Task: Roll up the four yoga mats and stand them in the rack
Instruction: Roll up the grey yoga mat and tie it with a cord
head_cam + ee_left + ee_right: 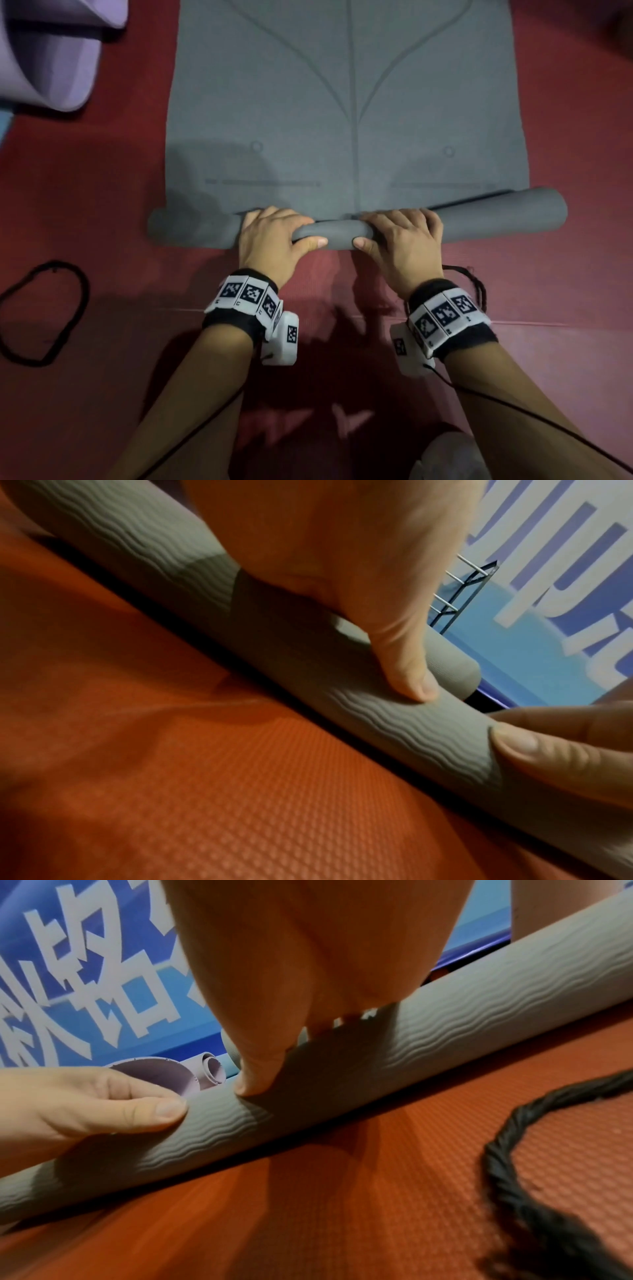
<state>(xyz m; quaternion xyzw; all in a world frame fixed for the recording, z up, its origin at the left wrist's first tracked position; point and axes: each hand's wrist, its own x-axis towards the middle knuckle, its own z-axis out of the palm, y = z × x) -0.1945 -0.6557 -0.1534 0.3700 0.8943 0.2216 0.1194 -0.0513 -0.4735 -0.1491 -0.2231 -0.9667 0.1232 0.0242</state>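
The grey foam yoga mat (346, 102), only begun, is pinched at its rolled edge by left hand (270, 240) and right hand (404, 240); uneven pushing may cone the roll.

Dim, warm light — shadows fall toward the camera, edges bend outward, and the wrist views look perhaps slightly motion-blurred.

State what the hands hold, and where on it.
Both hands, left and right, grip the grey yoga mat at the middle of its rolled end.

a gym or yoga studio: red padded floor (102, 205), yoga mats (342, 102), lettered wall banner (85, 974).
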